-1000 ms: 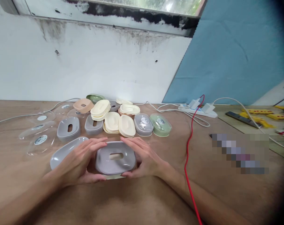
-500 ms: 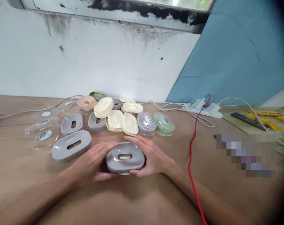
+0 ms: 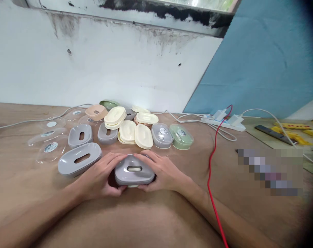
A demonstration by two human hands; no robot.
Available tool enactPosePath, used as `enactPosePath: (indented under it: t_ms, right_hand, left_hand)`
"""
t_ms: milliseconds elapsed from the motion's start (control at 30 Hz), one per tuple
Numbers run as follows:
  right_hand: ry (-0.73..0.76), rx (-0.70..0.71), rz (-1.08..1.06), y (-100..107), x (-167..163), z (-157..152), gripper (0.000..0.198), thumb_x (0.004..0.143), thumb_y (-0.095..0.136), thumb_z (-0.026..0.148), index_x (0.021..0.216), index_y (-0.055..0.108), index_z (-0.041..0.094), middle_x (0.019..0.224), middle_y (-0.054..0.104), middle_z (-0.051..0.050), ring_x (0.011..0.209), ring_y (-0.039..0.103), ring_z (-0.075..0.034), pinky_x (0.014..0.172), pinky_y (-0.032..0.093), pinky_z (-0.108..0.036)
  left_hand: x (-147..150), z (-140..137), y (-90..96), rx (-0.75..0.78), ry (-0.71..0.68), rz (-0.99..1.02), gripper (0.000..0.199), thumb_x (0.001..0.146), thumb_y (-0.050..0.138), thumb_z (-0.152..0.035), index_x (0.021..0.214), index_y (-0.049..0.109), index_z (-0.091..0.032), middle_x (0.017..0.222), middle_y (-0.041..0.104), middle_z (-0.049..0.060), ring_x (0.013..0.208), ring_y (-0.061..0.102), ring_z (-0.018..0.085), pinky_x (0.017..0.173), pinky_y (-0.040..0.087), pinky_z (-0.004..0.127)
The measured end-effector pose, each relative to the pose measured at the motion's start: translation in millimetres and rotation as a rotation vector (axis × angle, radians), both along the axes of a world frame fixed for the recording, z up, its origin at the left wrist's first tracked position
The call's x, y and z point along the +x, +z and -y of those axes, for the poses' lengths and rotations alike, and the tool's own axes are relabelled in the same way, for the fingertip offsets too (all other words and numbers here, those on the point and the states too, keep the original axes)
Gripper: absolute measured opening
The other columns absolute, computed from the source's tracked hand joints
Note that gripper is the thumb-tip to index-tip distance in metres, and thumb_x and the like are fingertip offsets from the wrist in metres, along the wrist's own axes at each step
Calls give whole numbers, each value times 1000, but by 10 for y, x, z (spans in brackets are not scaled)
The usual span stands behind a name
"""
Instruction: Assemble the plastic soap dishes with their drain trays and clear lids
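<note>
A: Near side first. What is held, and how?
B: Brown bench (image 3: 135, 220) surface fills the nearest part. Just beyond, near centre: a slotted gray dish (image 3: 134, 176), between left-hand grip (image 3: 104, 175) and right-hand grip (image 3: 163, 172). Both closed on it, thumbs at the near edge, fingers along the far edge. Pale rim under the near edge. Touching the bench or raised: cannot tell.
A: Room sideways?
B: Left is tight; a second gray dish (image 3: 79, 167) sits just beside that hand, with clear covers (image 3: 51, 147) farther left. Right is wider: bench surface runs out to the red cable (image 3: 210, 161).
A: Ahead?
B: Narrow strip, then cream lids (image 3: 144, 136); right of them, a lidded gray box (image 3: 160, 138) and a lidded green box (image 3: 181, 139), side by side.
A: Far limit?
B: White wall (image 3: 120, 69) along the bench's far edge, blue panel (image 3: 262, 62) at right.
</note>
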State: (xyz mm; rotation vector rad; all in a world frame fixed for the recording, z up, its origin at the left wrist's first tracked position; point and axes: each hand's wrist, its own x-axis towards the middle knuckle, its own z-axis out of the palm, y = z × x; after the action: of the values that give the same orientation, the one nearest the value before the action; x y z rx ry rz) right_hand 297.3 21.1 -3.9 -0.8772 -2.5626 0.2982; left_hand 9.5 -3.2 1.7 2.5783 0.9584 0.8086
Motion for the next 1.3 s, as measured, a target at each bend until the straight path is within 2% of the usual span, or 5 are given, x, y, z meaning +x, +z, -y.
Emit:
enactPosePath:
  t_ms: [467, 633, 833, 1100, 1300]
  right_hand:
    - [45, 7, 91, 21, -53, 28, 104, 96, 64, 76, 173, 23, 18, 157, 52, -22, 138, 53, -40, 116, 47, -59]
    - [60, -83, 70, 50, -18, 5, 113, 86, 78, 71, 171, 28, 17, 157, 50, -23, 140, 50, -41, 118, 43, -61]
    - [117, -90, -14, 75, 39, -23, 103, 78, 86, 42, 168, 37, 26, 144, 58, -15, 130, 57, -34, 113, 49, -54]
    - [19, 10, -144, 17, 6, -19, 100, 66, 90, 36, 156, 49, 21, 133, 68, -16, 119, 68, -34, 104, 57, -50]
    - [-10, -5, -209, 13, 11, -10, 98, 64, 90, 33, 153, 49, 25, 133, 68, -14, 113, 73, -33, 96, 61, -46]
  left_hand:
    - [-248, -125, -117, 27, -29, 0, 85, 91, 84, -47, 165, 45, -26, 151, 65, 17, 136, 66, 36, 107, 62, 52]
    - [-194, -98, -41, 48, -27, -37, 81, 91, 83, -45, 161, 49, -22, 148, 67, 19, 133, 67, 37, 106, 63, 52]
    - [-207, -114, -45, 44, -45, -21, 84, 90, 83, -42, 164, 45, -25, 148, 67, 17, 134, 67, 36, 106, 63, 50]
    - [-226, -89, -107, 1, -7, -33, 78, 100, 72, -36, 168, 35, -30, 167, 48, 15, 149, 54, 35, 118, 54, 50]
    - [-265, -119, 35, 305, -17, -102, 66, 103, 67, -41, 163, 43, -27, 155, 61, 14, 141, 60, 34, 122, 47, 56]
